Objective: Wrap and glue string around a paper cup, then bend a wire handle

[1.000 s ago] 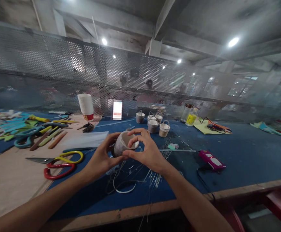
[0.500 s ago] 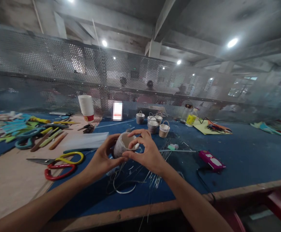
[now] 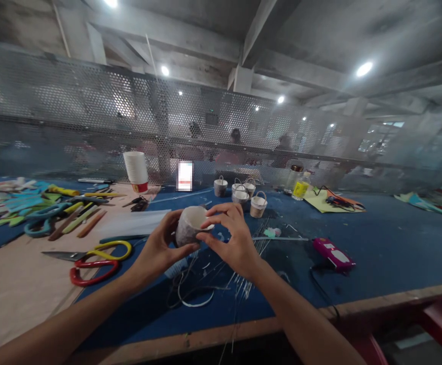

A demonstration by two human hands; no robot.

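A small grey-white cup with a mottled outside is held above the table, its pale opening tilted toward the right. My left hand wraps round its left side, thumb beneath. The fingers and thumb of my right hand pinch its right rim. Below lie thin wires and a curled white strip on the blue tabletop. Behind my hands stand several little buckets with wire handles, among them a beige-banded bucket and a grey bucket.
Red-and-yellow scissors lie at the left, near craft tools and felt pieces. Stacked paper cups stand behind. To the right are a magenta corded device, a yellow-labelled bottle and a glass jar. A perforated metal screen backs the table.
The cup has turned slightly, so more of its outer wall shows. My right fingers have drawn back a little from inside it to its rim.
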